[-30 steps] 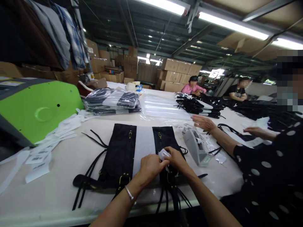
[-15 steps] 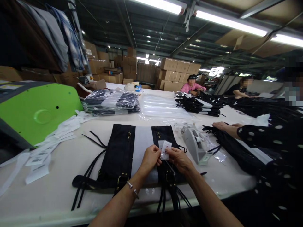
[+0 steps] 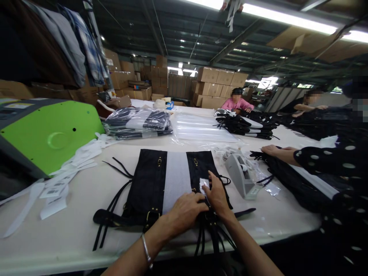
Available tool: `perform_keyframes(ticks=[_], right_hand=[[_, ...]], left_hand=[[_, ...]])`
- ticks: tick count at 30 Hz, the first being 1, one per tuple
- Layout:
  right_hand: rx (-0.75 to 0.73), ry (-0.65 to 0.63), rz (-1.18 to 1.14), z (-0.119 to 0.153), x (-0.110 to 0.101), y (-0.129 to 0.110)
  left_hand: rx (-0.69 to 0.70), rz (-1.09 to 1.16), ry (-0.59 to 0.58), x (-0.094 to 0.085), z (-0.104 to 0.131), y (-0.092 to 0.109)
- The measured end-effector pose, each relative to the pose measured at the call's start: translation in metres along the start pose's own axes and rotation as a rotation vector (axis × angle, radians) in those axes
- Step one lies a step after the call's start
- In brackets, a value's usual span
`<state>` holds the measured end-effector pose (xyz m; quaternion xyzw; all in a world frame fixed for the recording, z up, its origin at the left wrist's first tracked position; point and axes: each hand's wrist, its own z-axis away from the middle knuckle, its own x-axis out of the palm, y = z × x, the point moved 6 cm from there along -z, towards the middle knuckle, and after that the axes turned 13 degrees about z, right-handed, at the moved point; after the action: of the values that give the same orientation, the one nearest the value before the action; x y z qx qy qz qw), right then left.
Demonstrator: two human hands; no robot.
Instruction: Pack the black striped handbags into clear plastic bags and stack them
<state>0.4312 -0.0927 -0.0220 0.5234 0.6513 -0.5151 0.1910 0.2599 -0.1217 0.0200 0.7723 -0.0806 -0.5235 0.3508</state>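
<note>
A folded black fabric piece [image 3: 149, 180] with brass buckles and long thin straps lies flat on the table in front of me. A pale strip [image 3: 177, 174] runs down its middle. My left hand [image 3: 185, 210] rests palm down across the lower part of the strip and the black fabric, fingers stretched to the right. On the fabric's right half lies a small white tag in clear plastic [image 3: 204, 184]. My right hand [image 3: 217, 194] is beside it, thumb at the tag's edge and fingers apart. Part of the tag is hidden by this hand.
A grey tape dispenser [image 3: 243, 174] stands to the right. Beyond it, a co-worker's hand [image 3: 277, 151] rests on another black piece. Plastic-wrapped stacks [image 3: 138, 122] and clear bags [image 3: 201, 128] lie behind. On the left are a green machine [image 3: 51, 134] and paper labels [image 3: 61, 191].
Both hands held the tag above the fabric; now it lies on the fabric. My left hand has let go and flattened palm down, and my right fingers have spread.
</note>
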Motion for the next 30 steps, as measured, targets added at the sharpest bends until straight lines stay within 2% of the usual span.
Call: perform_keyframes(ticks=[2, 4, 8, 11, 13, 15, 18, 20, 22, 24, 27, 30], right_hand=[[-0.076, 0.038, 0.098, 0.001, 0.002, -0.001], [-0.099, 0.027, 0.151, 0.001, 0.005, 0.000], [-0.094, -0.021, 0.171, -0.001, 0.006, 0.001], [-0.079, -0.045, 0.155, -0.001, 0.005, 0.000], [-0.057, -0.066, 0.126, -0.001, 0.005, 0.000], [-0.037, -0.101, 0.092, -0.003, 0.003, 0.001], [0.011, -0.153, 0.028, -0.010, -0.003, 0.001], [0.035, -0.139, 0.001, -0.018, -0.011, -0.004], [0.035, -0.116, -0.040, -0.026, -0.017, -0.015], [0.029, -0.137, -0.131, -0.035, -0.015, -0.030], [0.062, -0.191, -0.272, -0.046, 0.003, -0.046], [0.102, -0.224, -0.320, -0.053, 0.026, -0.053]], left_hand=[[0.085, -0.138, -0.080, 0.008, 0.003, 0.009], [0.131, -0.245, -0.097, 0.014, 0.004, 0.013], [0.204, -0.359, -0.043, 0.025, 0.001, 0.013], [0.176, -0.276, -0.002, 0.028, -0.003, 0.009], [0.062, -0.084, 0.104, 0.017, -0.006, 0.001], [-0.104, 0.202, 0.284, -0.005, -0.009, -0.013], [-0.325, 0.689, 0.535, -0.038, -0.018, -0.043], [-0.406, 0.918, 0.629, -0.054, -0.029, -0.063], [-0.433, 1.012, 0.683, -0.066, -0.042, -0.080], [-0.410, 1.018, 0.703, -0.075, -0.055, -0.089], [-0.362, 1.011, 0.708, -0.080, -0.065, -0.092], [-0.342, 0.987, 0.700, -0.085, -0.061, -0.092]])
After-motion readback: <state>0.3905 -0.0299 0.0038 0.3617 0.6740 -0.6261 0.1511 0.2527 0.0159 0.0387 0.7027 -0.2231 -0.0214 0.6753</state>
